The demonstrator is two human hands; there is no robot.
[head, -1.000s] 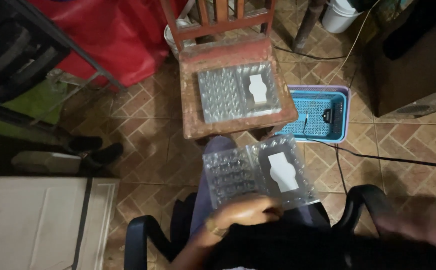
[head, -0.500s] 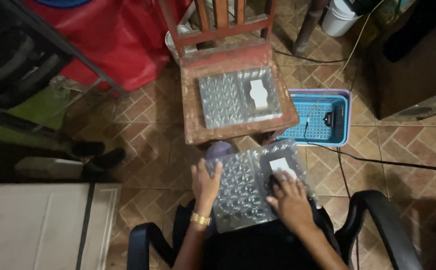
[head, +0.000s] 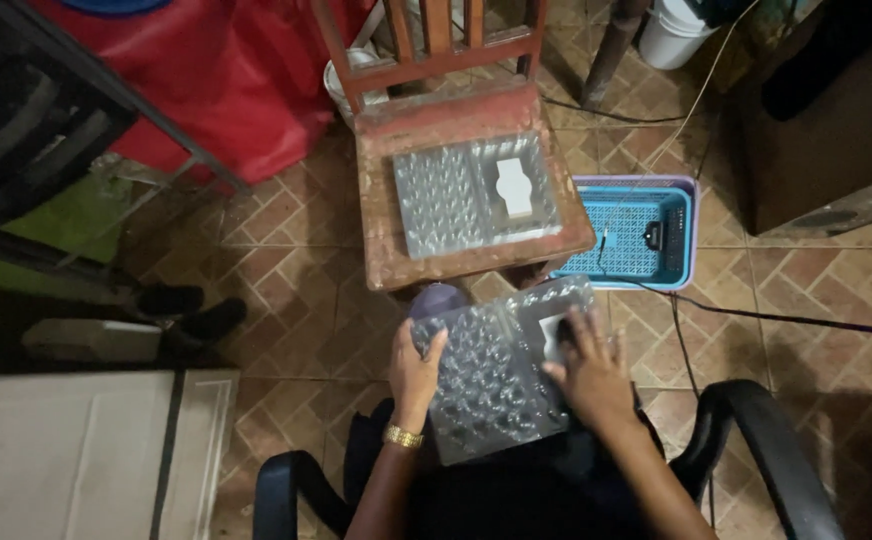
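A clear plastic blister tray (head: 491, 375) with many small round pockets rests on my lap. My left hand (head: 415, 375) grips its left edge, a gold bracelet on the wrist. My right hand (head: 589, 372) lies flat on the tray's right side, partly covering a white insert (head: 553, 335). A second clear tray (head: 456, 195) of the same kind, with a white piece (head: 514, 186) in it, lies on the seat of a wooden chair (head: 381, 215) straight ahead.
A blue plastic basket (head: 636, 235) with a black cable sits on the brick-tiled floor right of the chair. Red cloth (head: 226, 80) hangs at the back left. Black armrests (head: 756, 450) flank me. A pale table top (head: 66, 450) is at lower left.
One second ago only one hand was at the tray's near edge. Now both hands rest on it, left on the edge, right on the white insert. The view has shifted slightly.
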